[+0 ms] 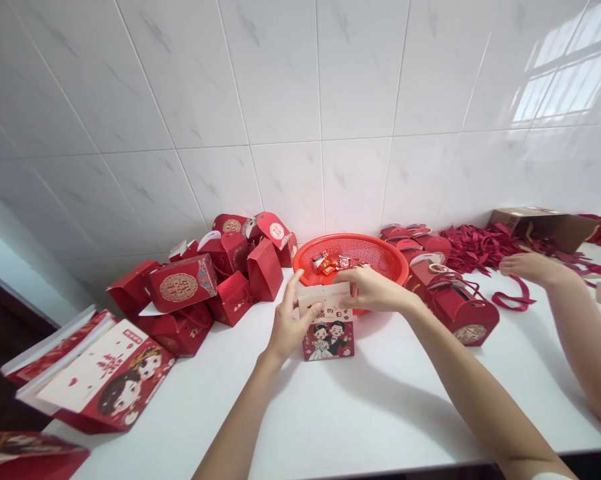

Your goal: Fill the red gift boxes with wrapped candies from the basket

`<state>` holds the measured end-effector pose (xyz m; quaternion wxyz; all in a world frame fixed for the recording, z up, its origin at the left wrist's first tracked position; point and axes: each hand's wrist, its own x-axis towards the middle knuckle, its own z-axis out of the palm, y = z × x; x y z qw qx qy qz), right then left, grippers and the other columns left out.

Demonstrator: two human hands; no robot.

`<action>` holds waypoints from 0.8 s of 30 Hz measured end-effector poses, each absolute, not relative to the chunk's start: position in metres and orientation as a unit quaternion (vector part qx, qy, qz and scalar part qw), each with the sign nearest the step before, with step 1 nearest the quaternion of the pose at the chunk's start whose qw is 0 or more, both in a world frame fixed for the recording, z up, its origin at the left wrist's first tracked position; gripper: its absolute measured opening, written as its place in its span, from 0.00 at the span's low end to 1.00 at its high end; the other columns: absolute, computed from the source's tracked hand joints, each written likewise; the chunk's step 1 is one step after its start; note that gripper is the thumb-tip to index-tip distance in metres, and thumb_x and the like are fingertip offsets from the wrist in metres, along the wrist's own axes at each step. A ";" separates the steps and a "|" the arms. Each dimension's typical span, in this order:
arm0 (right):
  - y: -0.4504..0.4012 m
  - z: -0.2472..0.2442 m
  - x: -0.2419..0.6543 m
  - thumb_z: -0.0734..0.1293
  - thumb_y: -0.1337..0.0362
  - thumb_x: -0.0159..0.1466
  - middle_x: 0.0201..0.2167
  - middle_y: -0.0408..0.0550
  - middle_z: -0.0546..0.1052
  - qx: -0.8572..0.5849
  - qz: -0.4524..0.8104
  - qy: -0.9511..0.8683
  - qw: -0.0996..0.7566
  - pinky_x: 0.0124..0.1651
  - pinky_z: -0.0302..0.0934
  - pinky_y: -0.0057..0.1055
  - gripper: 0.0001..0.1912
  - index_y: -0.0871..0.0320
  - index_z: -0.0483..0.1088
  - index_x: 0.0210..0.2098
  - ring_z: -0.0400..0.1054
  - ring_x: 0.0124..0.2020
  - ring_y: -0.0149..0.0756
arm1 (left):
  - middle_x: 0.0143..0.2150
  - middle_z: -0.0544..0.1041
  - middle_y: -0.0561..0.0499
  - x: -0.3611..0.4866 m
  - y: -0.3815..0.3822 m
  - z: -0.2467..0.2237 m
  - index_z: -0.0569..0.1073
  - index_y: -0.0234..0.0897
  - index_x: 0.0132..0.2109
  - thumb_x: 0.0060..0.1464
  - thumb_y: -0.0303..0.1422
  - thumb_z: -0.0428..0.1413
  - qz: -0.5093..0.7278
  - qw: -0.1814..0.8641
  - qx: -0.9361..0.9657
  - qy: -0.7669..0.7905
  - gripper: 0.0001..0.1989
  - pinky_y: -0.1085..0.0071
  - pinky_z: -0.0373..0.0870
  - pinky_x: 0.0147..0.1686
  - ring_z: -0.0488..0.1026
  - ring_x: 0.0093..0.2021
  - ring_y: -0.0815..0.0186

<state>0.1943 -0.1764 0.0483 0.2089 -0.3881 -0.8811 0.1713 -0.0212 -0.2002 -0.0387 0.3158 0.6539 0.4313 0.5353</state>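
A small red and cream paper gift box (329, 341), printed with a cartoon bridal couple, stands upright on the white table in front of me. My left hand (286, 327) grips its left side, thumb across the front. At the upper right edge, my right hand (373, 288) has its thumb against the front and its other fingers over the top; the fingertips are partly hidden. The inside of the box cannot be seen. Just behind it sits a red plastic basket (403, 263) with wrapped candies (326, 262) in it.
Several red gift boxes (180, 287) are heaped at the left, with larger cream-and-red boxes (105, 373) nearer. More red boxes (463, 310), a pile of dark red ribbons (480, 243) and a cardboard box (545, 227) lie right. Another person's hand (527, 267) reaches over a ribbon. A tiled wall stands behind.
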 end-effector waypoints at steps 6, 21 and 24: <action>-0.163 0.036 0.190 0.67 0.73 0.56 0.21 0.36 0.65 -0.323 0.257 -0.881 0.233 0.30 0.51 0.27 0.10 0.58 0.63 0.23 0.58 0.24 0.29 | 0.44 0.80 0.49 -0.022 -0.195 -0.043 0.66 0.41 0.60 0.53 0.43 0.65 0.553 0.381 0.619 0.408 0.31 0.66 0.76 0.42 0.79 0.43 0.59; -0.165 0.017 0.188 0.68 0.64 0.61 0.26 0.40 0.69 -0.325 0.219 -0.871 0.297 0.33 0.54 0.27 0.06 0.58 0.68 0.31 0.61 0.29 0.32 | 0.43 0.83 0.45 -0.014 -0.195 -0.044 0.73 0.36 0.47 0.48 0.44 0.67 0.567 0.467 0.562 0.380 0.24 0.59 0.78 0.43 0.81 0.42 0.56; -0.174 0.003 0.184 0.62 0.51 0.69 0.27 0.43 0.71 -0.342 0.234 -0.838 0.356 0.32 0.56 0.28 0.18 0.59 0.70 0.32 0.63 0.29 0.33 | 0.44 0.82 0.47 -0.014 -0.194 -0.043 0.74 0.37 0.47 0.47 0.43 0.68 0.571 0.458 0.568 0.377 0.23 0.62 0.77 0.44 0.80 0.43 0.57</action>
